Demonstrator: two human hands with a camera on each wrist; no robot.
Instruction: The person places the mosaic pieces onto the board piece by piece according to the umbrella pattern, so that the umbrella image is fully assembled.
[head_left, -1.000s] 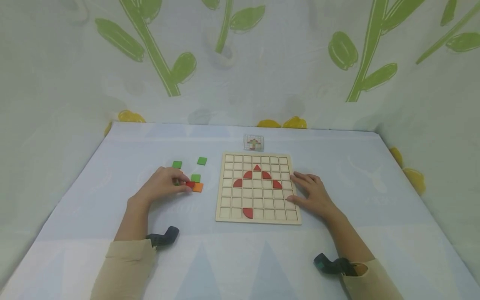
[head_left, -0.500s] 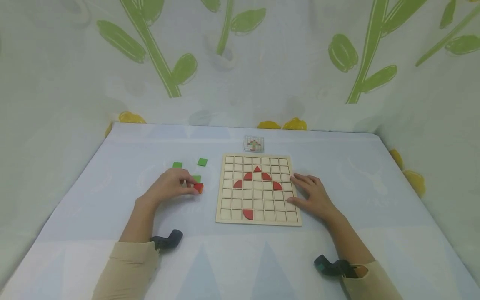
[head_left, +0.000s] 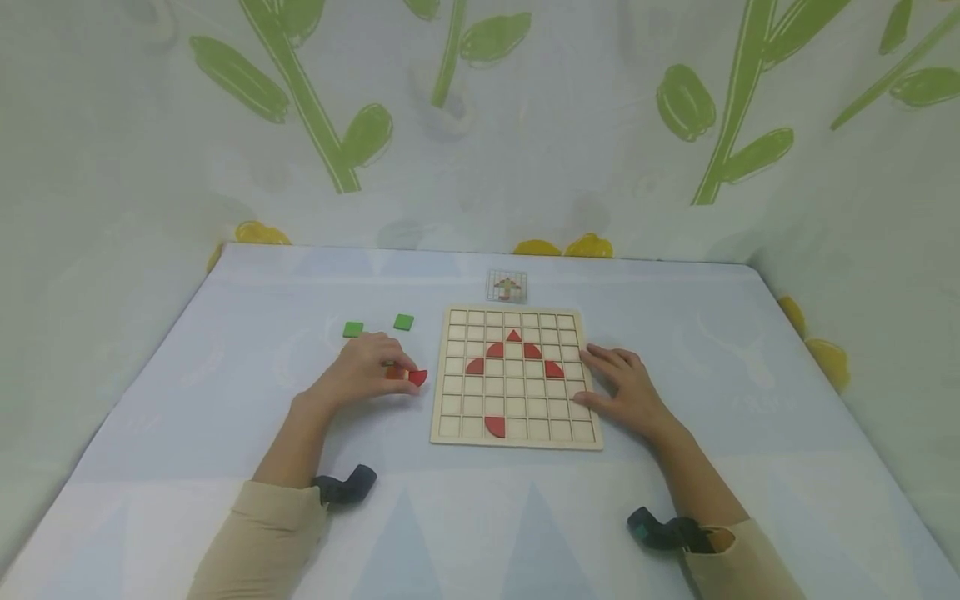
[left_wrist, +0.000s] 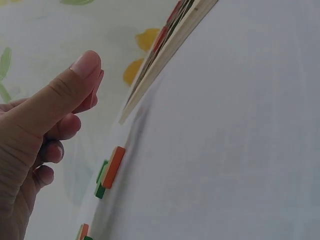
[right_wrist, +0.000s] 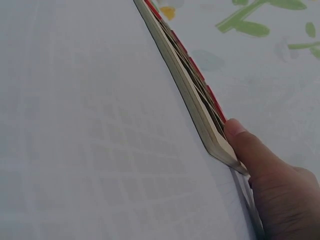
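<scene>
My left hand (head_left: 362, 368) pinches a red quarter-circle tile (head_left: 417, 377) between thumb and fingertips, just left of the board. In the left wrist view, the red tile (left_wrist: 95, 92) shows edge-on beyond the thumb, above the table. A square wooden grid board (head_left: 517, 408) lies flat at the middle; several red quarter-circles and one red triangle (head_left: 513, 336) sit in its cells. My right hand (head_left: 628, 392) rests at the board's right edge, fingers loosely spread. In the right wrist view, its thumb (right_wrist: 237, 131) touches the board's rim near a corner.
Behind the board lies a small pattern card (head_left: 507, 286). Two green square tiles, a left one (head_left: 353, 329) and a right one (head_left: 403, 322), lie beyond my left hand. An orange tile (left_wrist: 114, 167) and a green tile (left_wrist: 100, 191) lie under it, mostly hidden in the head view.
My left hand has moved right with the red quarter-circle tile, away from the loose tiles and towards the board. My right hand stays at the board's edge.
</scene>
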